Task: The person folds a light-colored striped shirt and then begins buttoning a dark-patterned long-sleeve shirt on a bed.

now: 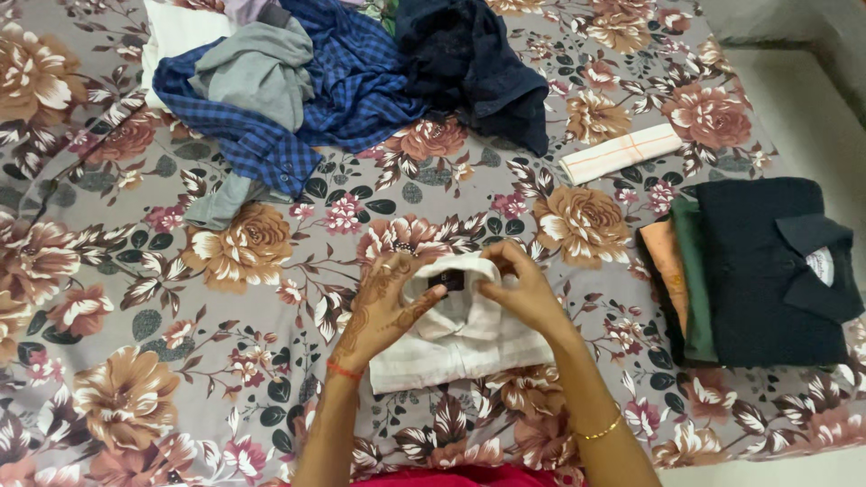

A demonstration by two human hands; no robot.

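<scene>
White folded shirt lies on floral bedsheet, before the person. Left hand and right hand pinch its collar, fingers closed, seemingly. Best keep collar centred, edges squared, pulling evenly.

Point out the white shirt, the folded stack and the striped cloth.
white shirt (469, 347): head view, on its folded front below the collar.
folded stack (758, 271): head view, on the dark top shirt's body.
striped cloth (621, 153): head view, on its middle.
</scene>
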